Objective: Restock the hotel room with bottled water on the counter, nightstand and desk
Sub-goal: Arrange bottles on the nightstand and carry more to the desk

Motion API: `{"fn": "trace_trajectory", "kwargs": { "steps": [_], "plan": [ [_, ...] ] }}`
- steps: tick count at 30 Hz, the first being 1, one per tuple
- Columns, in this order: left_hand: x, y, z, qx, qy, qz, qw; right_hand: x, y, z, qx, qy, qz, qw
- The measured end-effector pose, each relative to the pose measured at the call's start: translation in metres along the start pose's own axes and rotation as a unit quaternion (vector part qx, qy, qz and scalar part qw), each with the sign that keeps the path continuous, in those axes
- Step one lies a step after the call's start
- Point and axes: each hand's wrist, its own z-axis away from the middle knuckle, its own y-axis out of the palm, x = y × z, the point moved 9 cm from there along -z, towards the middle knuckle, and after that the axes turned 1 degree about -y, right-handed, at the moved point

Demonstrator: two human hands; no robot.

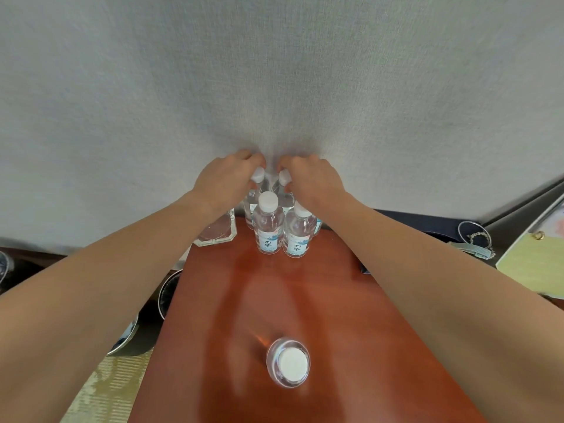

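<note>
both hands reach to the far edge of a reddish-brown wooden table (320, 300), where it meets a grey textured wall (274, 71). the left hand (225, 181) curls its fingers over the white cap of the rear left water bottle (251, 203) and pinches it at the top. the right hand (314, 181) grips the cap of the rear right water bottle (286, 198) in the same way. the two hands are close together, knuckles near the wall. whether these two bottles rest on the table or are lifted off it cannot be told, as their bases are hidden. just in front of them stand the front left water bottle (268, 224) and the front right water bottle (299, 230), upright, side by side and touching, with pale blue labels facing the camera. a fifth, the near water bottle (288, 361), stands alone on the table well apart from the group, seen almost straight down onto its cap. a clear glass ashtray (216, 232) sits just left of the cluster, under the left wrist. to the right of the table lie a dark blue tray (412, 222), a teal comb (476, 251) and a pale green card (531, 264). to the left, lower down, are dark bowls (169, 293) above a patterned carpet (113, 377).
</note>
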Motion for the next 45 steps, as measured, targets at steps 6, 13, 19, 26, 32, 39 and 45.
{"fn": "trace_trajectory", "kwargs": {
  "steps": [6, 13, 19, 26, 32, 39, 45],
  "plan": [
    [0.001, -0.001, 0.001, 0.018, 0.005, 0.026, 0.999, 0.000, -0.001, 0.001, 0.021, -0.001, -0.007, 1.000],
    [-0.011, -0.016, 0.006, 0.003, 0.013, -0.032, 0.999, 0.000, -0.027, 0.009, -0.042, -0.056, -0.086, 0.994],
    [-0.033, -0.015, 0.014, 0.080, 0.075, 0.022, 0.994, -0.012, -0.020, 0.026, 0.040, -0.045, -0.042, 0.997],
    [-0.030, 0.021, 0.031, 0.212, 0.009, 0.027, 0.977, -0.020, 0.000, 0.044, 0.118, -0.022, 0.079, 0.990],
    [-0.038, 0.027, 0.032, 0.152, -0.012, 0.010, 0.988, -0.014, 0.005, 0.048, 0.060, -0.021, 0.101, 0.993],
    [-0.034, 0.025, 0.032, 0.125, -0.019, 0.010, 0.992, -0.014, 0.013, 0.043, 0.034, -0.012, 0.092, 0.995],
    [-0.034, 0.022, 0.033, 0.114, -0.031, -0.002, 0.993, -0.012, 0.016, 0.043, 0.025, -0.014, 0.086, 0.996]
  ]
}}
